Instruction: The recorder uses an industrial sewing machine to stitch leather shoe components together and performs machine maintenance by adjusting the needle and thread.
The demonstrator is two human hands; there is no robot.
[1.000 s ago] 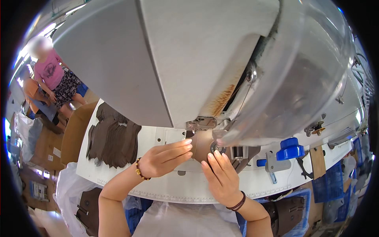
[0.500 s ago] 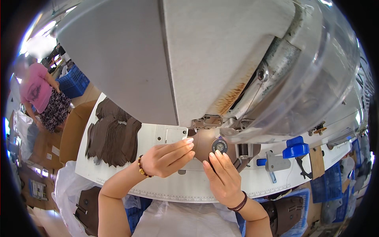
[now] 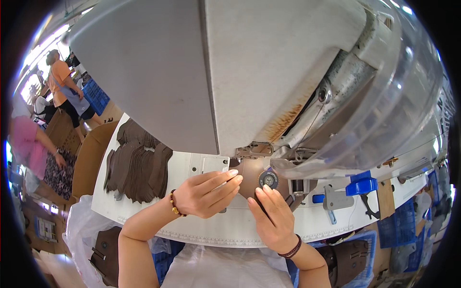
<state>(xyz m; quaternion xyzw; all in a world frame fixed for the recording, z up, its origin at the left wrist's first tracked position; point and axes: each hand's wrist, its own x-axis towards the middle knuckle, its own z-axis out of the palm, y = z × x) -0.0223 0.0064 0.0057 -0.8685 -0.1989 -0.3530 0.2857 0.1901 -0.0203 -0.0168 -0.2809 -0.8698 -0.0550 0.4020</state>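
A white bench [image 3: 158, 211] ran across a crowded workshop, with a grey sewing machine [image 3: 269, 77] looming over its middle. A stack of brown pieces [image 3: 139, 165] lay near the bench's left edge, and a blue clamp [image 3: 361, 185] sat toward its right edge. Two people stood at the far left beside blue crates [image 3: 98, 96]. The left hand [image 3: 206, 192] lay flat, fingers extended, pressing a brown leather piece [image 3: 247, 180] against the bench under the machine's head; the right hand [image 3: 272, 216] pressed the same piece with its fingertips, just beside a small round wheel [image 3: 268, 179]. Neither hand was clenched. Since the earlier frames both hands had stayed on the piece, while the view had swung and the bystanders had shifted. The piece was mostly hidden by the hands and machine, so its outline was hard to make out.
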